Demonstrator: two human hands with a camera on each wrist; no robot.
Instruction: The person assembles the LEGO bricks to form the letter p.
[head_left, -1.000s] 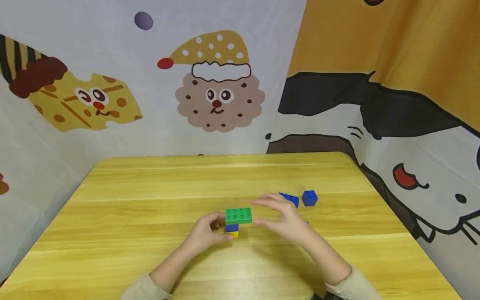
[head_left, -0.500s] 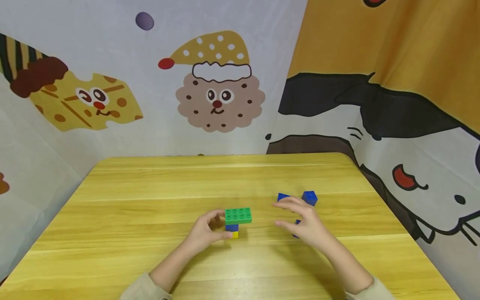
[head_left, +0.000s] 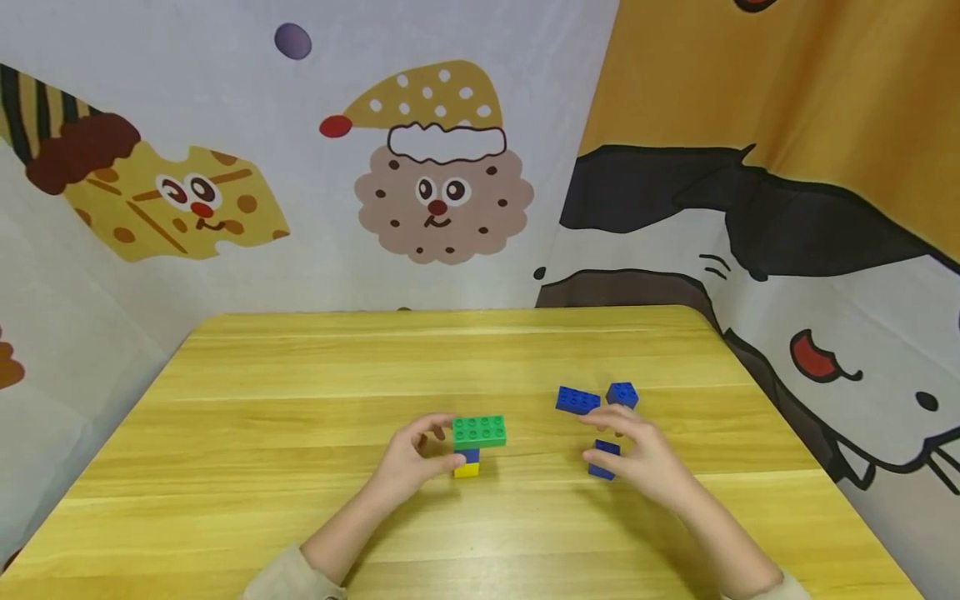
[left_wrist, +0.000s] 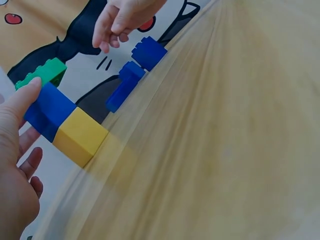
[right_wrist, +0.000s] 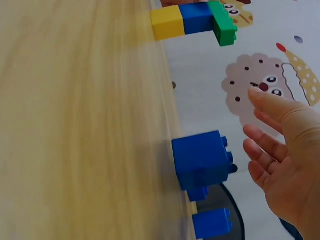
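Observation:
My left hand grips a small stack of toy building bricks, its thumb on the near side and fingers behind. The stack has a yellow brick at the bottom on the table, a blue brick above it, and a longer green brick on top that overhangs to the right. My right hand hovers with thumb and fingers apart, holding nothing. Just below its fingers stands a loose blue brick, partly covered by the thumb in the head view.
Behind the right hand lie a longer blue brick and a square blue brick. The wooden table ends at a cartoon-printed curtain at the back.
My right hand has moved right, away from the green brick, to above the loose blue brick. The left hand stays at the stack.

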